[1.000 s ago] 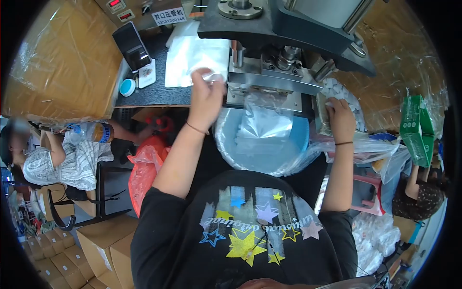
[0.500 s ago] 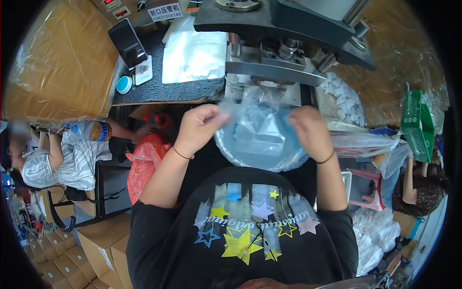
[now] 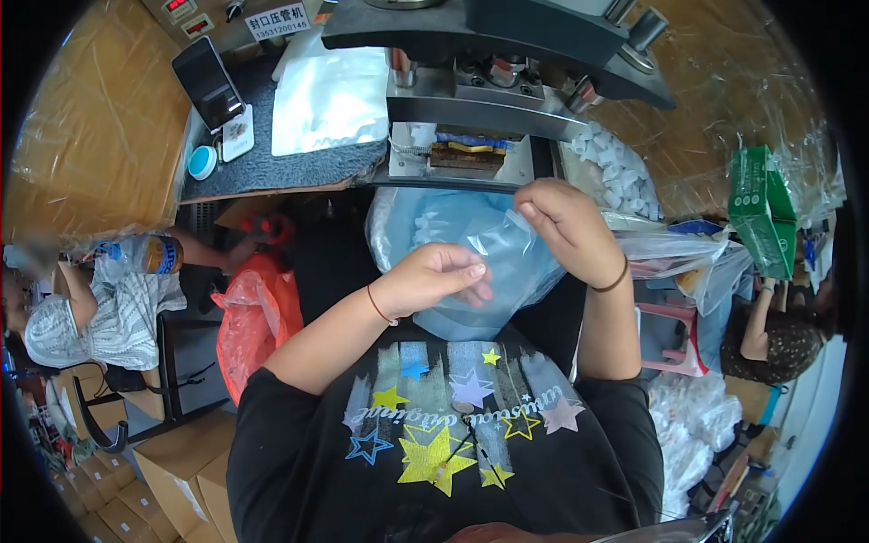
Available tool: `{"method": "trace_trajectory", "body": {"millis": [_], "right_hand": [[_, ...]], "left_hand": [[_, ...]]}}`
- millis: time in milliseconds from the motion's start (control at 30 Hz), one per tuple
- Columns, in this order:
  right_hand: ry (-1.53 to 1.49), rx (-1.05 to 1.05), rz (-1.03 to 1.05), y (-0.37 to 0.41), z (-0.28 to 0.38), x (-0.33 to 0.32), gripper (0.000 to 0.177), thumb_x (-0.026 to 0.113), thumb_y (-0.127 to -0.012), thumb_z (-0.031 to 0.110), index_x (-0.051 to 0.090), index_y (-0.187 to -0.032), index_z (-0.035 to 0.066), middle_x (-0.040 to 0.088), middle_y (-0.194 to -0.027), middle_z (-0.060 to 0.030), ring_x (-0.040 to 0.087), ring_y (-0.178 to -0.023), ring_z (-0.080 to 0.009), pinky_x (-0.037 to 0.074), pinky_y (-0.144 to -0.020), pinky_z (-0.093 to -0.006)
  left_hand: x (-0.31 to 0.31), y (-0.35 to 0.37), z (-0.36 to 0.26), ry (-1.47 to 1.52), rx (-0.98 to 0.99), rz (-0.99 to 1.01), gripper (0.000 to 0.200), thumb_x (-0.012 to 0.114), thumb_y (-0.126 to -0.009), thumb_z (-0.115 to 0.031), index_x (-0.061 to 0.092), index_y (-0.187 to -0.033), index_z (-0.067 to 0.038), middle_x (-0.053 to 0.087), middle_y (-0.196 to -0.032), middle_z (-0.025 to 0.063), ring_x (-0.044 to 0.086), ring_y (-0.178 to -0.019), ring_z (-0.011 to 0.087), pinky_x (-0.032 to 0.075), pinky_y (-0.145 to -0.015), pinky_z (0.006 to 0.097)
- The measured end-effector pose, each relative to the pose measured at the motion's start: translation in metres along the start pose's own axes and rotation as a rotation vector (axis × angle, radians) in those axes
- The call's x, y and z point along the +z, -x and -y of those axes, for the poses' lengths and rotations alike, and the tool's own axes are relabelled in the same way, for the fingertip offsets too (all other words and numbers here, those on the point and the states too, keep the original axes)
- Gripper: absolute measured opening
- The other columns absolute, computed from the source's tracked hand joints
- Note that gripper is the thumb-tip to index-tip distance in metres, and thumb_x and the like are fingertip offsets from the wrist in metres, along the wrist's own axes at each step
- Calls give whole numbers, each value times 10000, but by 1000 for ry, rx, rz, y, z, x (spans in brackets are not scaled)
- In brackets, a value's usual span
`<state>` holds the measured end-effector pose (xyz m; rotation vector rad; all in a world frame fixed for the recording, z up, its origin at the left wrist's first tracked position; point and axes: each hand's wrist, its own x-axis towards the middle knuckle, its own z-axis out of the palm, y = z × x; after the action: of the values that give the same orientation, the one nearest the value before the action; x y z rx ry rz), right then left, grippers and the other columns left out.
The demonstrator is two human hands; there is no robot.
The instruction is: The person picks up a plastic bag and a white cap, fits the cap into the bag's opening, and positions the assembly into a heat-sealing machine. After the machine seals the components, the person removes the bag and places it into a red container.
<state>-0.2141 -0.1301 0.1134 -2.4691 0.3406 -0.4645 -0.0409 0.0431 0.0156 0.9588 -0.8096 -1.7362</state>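
My right hand (image 3: 572,233) pinches the upper edge of a clear plastic bag (image 3: 501,237). The bag slants down and left over my lap. My left hand (image 3: 433,279) is at the bag's lower left, its fingers curled in and partly overlapped by clear film; what they grip, if anything, is hard to make out. Under both hands lies a blue, plastic-lined container (image 3: 380,237) with small white pieces inside. Just beyond it stands a press with a metal bed and a die block (image 3: 466,156), nothing visible on the block.
Silvery flat bags (image 3: 330,100) and a phone (image 3: 208,86) rest on the dark mat. White plastic pieces (image 3: 615,163) are heaped right of the press. A red bag (image 3: 258,317) is at my left. Co-workers (image 3: 95,317) sit on both sides.
My left hand has come down and right, below the press edge. The clear plastic that was by the press bed is now nearer my body, in my right hand. The camera has turned slightly.
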Motion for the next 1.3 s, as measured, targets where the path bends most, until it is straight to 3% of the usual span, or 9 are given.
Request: {"method": "trace_trajectory", "body": {"millis": [333, 433, 500, 667, 967, 1067, 1133, 1233, 1300], "right_hand": [[-24, 18, 299, 10, -12, -16, 230, 672, -926, 239, 692, -1024, 32, 704, -961, -148, 657, -919, -358, 524, -821, -428], [-138, -23, 93, 13, -24, -14, 245, 674, -917, 240, 694, -1038, 28, 704, -967, -148, 656, -914, -368, 523, -821, -441], [202, 141, -264, 13, -45, -18, 265, 676, -910, 246, 690, -1057, 25, 695, -965, -162, 650, -941, -372, 523, -824, -456], [989, 368, -256, 32, -113, -30, 295, 675, -865, 102, 661, -1159, 124, 656, -1046, -155, 648, -913, -382, 527, -799, -462], [731, 320, -398, 34, -126, -9, 232, 682, -868, 147, 663, -1099, 131, 649, -965, -110, 641, -919, -347, 521, -768, -454], [719, 206, -493, 37, -123, -8, 261, 727, -847, 171, 693, -1101, 120, 642, -933, -108, 629, -895, -333, 508, -761, -432], [747, 178, -537, 39, -114, -8, 270, 749, -835, 181, 707, -1090, 103, 636, -913, -105, 616, -874, -325, 496, -750, -419], [758, 171, -630, 44, -105, -14, 233, 755, -859, 172, 703, -1055, 55, 632, -904, -109, 592, -814, -296, 470, -710, -391], [534, 236, -708, 49, -97, -13, 206, 745, -879, 159, 698, -1042, 43, 645, -905, -116, 607, -787, -280, 480, -697, -373]], "left_hand": [[8, -9, 7, 67, -161, 70, 248, 588, -1029, -163, 630, -1184, 26, 716, -1096, 174, 728, -999, 264, 598, -883, 366], [5, -11, 8, 98, -158, 73, 240, 609, -1013, -144, 632, -1186, 21, 717, -1101, 169, 730, -992, 260, 600, -870, 354], [3, -12, 7, 104, -152, 34, 235, 623, -1002, -138, 635, -1179, 16, 717, -1100, 166, 733, -979, 253, 602, -855, 345], [-18, -21, -3, 110, -64, -78, 211, 638, -980, -117, 639, -1148, 10, 719, -1089, 159, 736, -918, 226, 599, -791, 316], [-35, -38, -32, 220, 94, -386, 316, 626, -983, -122, 557, -1248, 33, 660, -1090, 118, 678, -812, 187, 592, -728, 342], [-79, -42, -32, -204, 602, -879, 400, 617, -988, -153, 504, -1325, 32, 612, -1182, 179, 672, -1067, 292, 568, -879, 427], [-109, -22, -75, -1294, 916, -1274, 500, 629, -975, -182, 465, -1403, 19, 509, -1392, 258, 517, -1310, 389, 456, -1030, 520], [-143, 3, -72, -2041, 416, -1052, 499, 605, -962, -229, 499, -1396, -7, 465, -1457, 251, 496, -1290, 417, 391, -1072, 524], [-117, 22, -65, -1910, 457, -886, 421, 609, -963, -216, 564, -1337, -29, 550, -1381, 224, 532, -1263, 413, 408, -1051, 533]]}}
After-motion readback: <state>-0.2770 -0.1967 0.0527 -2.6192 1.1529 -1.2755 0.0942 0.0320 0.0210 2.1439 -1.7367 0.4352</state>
